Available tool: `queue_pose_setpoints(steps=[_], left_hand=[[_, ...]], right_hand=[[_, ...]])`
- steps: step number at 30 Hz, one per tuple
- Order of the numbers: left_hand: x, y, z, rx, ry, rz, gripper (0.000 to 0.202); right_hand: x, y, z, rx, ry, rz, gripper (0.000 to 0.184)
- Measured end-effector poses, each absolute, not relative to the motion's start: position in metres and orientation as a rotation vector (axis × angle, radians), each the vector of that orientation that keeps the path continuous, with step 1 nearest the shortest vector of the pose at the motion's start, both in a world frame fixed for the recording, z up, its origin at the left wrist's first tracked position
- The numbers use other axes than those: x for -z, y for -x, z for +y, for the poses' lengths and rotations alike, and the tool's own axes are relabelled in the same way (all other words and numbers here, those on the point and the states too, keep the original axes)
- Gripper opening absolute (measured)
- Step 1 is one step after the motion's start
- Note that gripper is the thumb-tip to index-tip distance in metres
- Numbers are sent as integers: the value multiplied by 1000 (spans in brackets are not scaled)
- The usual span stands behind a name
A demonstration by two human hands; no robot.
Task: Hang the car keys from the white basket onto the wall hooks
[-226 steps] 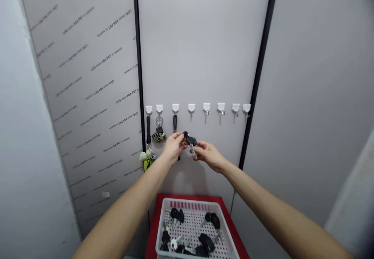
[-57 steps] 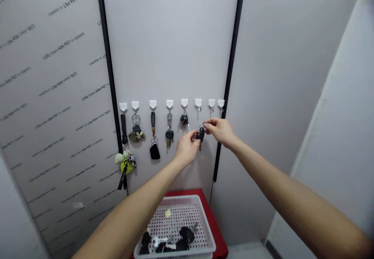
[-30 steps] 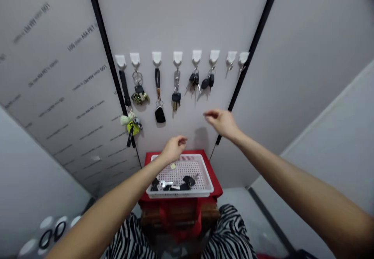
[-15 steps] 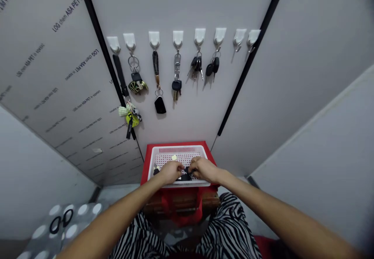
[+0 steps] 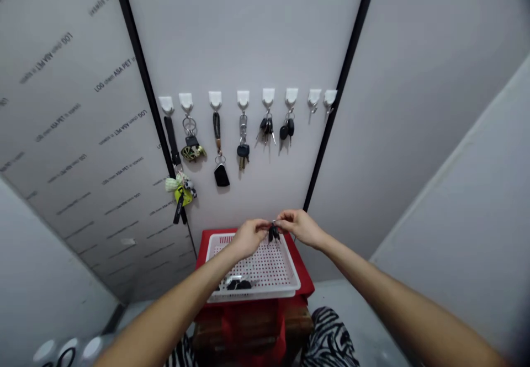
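A bunch of black-headed keys (image 5: pixel 273 233) hangs from a ring pinched between my two hands, above the far right part of a white perforated basket (image 5: pixel 271 287). My left hand (image 5: pixel 250 237) comes from the left with thumb and fingers closed on the ring's left side. From the right, my right hand (image 5: pixel 301 227) grips the ring's other side with its fingertips. Other black keys (image 5: pixel 239 284) lie in the near part of the basket, partly behind my left forearm.
White hooks line the wall ahead; several carry key bunches, such as a strap with a yellow-green charm (image 5: pixel 182 195) and keys (image 5: pixel 287 129). Two right-hand hooks (image 5: pixel 314 97) hold nothing. The basket rests on a red bag (image 5: pixel 304 278) over a wooden stool (image 5: pixel 215 328).
Both hands have risen out of the basket, lifting a bunch of keys on a ring. The view has tilted upward, so wall and basket appear lower.
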State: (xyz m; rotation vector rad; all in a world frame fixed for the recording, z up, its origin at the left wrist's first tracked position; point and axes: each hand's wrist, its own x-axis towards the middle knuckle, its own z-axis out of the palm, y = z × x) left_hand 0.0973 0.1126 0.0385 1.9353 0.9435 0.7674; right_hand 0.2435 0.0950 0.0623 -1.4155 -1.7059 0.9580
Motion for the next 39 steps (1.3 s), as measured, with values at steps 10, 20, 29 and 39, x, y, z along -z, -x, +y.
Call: queue_pose_setpoints(steps=[10,20,29,39], left_hand=[[-164,-158,123,-1169,-2195,970,33],[-212,-165,128,-1314,-2225,1053,35],[-127,-93,124,-963,-2142,1170,32],[-4,-4,97,-179,-2350,1340,28]], right_hand=[[-197,-286,112,-468,1294,-1409,5],[-255,-298,152,-296,1240,-1149,6],[-226,-299,150,-51,1342,-1102,13],[-26,-188,91,-681,1408,-2349,16]])
